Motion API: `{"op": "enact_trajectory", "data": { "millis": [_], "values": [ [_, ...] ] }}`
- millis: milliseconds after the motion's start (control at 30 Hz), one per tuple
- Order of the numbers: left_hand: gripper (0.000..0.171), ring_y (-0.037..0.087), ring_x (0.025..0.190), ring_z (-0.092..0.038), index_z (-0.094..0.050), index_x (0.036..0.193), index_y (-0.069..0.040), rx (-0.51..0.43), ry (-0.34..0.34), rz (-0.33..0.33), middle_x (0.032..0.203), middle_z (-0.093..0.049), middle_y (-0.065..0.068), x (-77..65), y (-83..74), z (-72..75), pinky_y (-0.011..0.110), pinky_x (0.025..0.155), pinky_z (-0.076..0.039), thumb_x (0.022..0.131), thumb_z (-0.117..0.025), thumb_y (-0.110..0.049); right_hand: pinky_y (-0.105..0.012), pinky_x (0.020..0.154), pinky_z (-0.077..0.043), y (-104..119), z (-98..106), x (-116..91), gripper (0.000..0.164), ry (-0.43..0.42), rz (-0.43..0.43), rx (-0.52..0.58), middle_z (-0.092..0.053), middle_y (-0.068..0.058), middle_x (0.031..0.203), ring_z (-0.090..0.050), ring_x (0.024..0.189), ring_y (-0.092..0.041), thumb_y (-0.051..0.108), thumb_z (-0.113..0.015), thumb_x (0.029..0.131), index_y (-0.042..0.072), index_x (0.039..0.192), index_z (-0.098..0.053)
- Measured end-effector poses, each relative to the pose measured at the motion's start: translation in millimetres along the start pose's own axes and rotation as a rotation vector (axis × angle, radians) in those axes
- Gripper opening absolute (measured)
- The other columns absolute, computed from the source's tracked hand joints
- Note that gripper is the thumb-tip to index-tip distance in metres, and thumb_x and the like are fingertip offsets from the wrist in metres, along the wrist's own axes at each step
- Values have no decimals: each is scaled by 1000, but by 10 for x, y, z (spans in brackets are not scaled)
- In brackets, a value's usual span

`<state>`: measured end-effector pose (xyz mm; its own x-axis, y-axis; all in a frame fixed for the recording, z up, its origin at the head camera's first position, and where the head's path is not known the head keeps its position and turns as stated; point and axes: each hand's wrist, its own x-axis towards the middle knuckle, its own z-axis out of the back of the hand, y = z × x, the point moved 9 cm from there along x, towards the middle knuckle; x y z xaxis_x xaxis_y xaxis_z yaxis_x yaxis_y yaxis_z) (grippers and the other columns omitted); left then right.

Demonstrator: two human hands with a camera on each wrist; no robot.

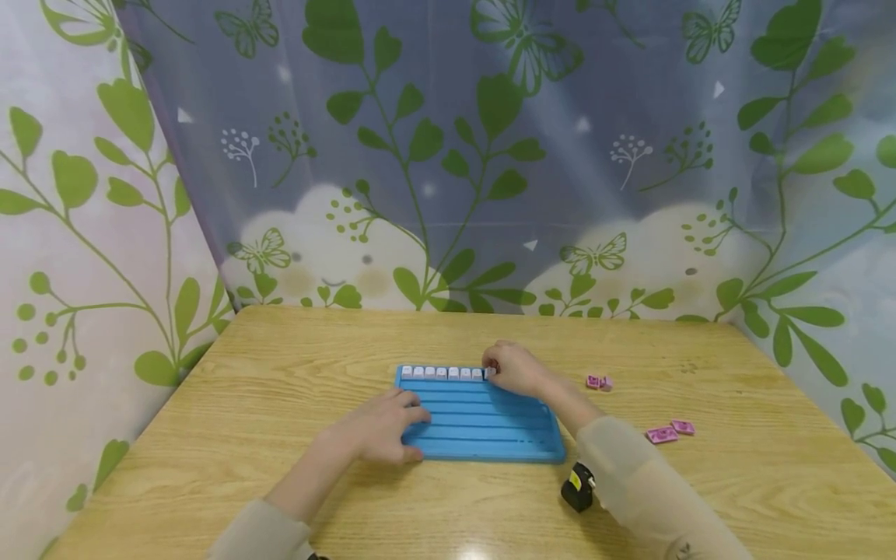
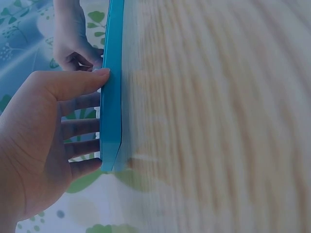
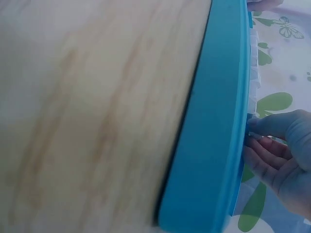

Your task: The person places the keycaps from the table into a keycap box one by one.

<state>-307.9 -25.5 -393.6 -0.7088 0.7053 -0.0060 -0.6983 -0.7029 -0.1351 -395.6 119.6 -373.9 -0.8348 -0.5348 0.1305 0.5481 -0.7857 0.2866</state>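
A blue ridged keyboard tray (image 1: 483, 432) lies on the table. White keycaps (image 1: 442, 373) stand side by side along its back row. My right hand (image 1: 516, 369) is at the right end of that row and pinches a white keycap (image 1: 490, 373) between thumb and fingertips. In the right wrist view the curled fingers (image 3: 272, 155) meet the thumb just over the tray's surface and partly hide the keycap. My left hand (image 1: 385, 426) rests on the tray's left end, fingers spread and fairly straight. The left wrist view has its thumb (image 2: 99, 73) on the near edge.
Small pink pieces (image 1: 598, 383) lie right of the tray, and more pink pieces (image 1: 661, 435) lie farther right and nearer. A black device with a yellow label (image 1: 578, 487) is by my right sleeve. A leaf-printed curtain (image 1: 448, 155) hangs behind the wooden table (image 1: 315, 342).
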Motion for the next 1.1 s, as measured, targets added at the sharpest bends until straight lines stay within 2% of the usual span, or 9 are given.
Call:
{"op": "enact_trajectory", "data": {
  "millis": [533,1100],
  "values": [
    [50,27,116,-44,-58,123,-13,23,4,-14,124,-51,10,6,-20,12,42,99,-37,80,-64,-39,-32,66,-45,-42,-68,6,12,37,-20,-32,-57,-3,83,-50,75,-16,7,-65,83,4,95,-66],
    [51,27,118,-43,-58,123,-15,42,7,-6,124,-51,9,4,-20,11,45,101,-34,80,-64,-41,-31,66,-45,-59,-72,-7,12,42,-34,1,-57,-2,84,-49,74,-15,7,-65,84,5,96,-65]
  ]
}}
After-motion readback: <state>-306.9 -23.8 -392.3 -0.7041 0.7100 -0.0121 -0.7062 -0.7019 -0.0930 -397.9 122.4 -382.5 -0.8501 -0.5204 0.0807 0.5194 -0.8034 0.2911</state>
